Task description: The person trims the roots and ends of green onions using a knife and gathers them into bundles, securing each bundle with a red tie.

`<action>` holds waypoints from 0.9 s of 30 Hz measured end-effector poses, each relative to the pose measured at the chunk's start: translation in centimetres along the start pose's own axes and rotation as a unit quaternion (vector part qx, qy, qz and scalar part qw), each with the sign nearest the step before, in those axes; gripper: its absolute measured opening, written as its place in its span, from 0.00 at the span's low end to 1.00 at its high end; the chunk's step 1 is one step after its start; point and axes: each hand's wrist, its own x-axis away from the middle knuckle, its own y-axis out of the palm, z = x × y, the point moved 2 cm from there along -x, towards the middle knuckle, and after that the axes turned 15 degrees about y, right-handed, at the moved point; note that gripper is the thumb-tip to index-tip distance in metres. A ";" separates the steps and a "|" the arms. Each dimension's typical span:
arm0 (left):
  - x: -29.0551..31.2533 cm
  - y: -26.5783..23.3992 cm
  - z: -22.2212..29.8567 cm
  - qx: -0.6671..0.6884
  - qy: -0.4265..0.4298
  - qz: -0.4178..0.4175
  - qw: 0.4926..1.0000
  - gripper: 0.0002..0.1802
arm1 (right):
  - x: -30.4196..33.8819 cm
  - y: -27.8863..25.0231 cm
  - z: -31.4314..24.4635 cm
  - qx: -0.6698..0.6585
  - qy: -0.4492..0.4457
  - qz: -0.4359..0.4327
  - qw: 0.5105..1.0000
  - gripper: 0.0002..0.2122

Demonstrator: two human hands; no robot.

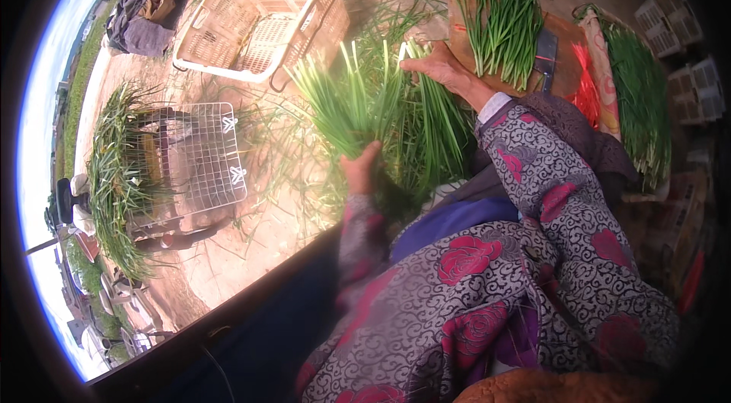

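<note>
My left hand point(361, 168) is closed round the lower part of a thick bunch of garlic chives point(343, 110), whose pale ends fan upward. To its right my right hand point(449, 71) has its fingers curled over the pale ends of more garlic chives point(443, 125), which hang down in green leaves. Its fingertips are partly hidden by the stalks. Beneath both hands lies a loose pile of green leaves point(403, 151). A neat bundle of chives point(502, 36) rests on a brown board point(562, 31) at the right, next to a dark flat blade point(545, 56).
A pale plastic crate point(324, 26) stands on the ground ahead. Left of me is a white wire rack point(202, 163) with long greens point(122, 174) draped at its side. Red twine point(584, 87) and a long heap of greens point(638, 94) lie at the right. Dark cloth point(145, 33) sits far left.
</note>
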 end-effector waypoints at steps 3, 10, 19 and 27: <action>-0.5 -2.3 0.8 0.013 0.014 0.001 1.000 0.16 | 0.3 0.0 0.0 0.098 -0.044 0.053 0.993 0.22; -0.6 -3.8 2.8 0.020 0.018 0.038 0.999 0.14 | -6.4 -5.2 10.4 0.456 0.029 0.092 0.885 0.26; 0.4 -1.5 1.0 -0.033 -0.016 -0.017 0.999 0.24 | 0.8 1.4 -0.6 -0.085 0.043 -0.112 0.989 0.34; -0.7 0.6 1.0 -0.017 0.002 -0.064 0.998 0.22 | -5.0 -2.7 7.2 -0.002 -0.083 0.077 0.994 0.17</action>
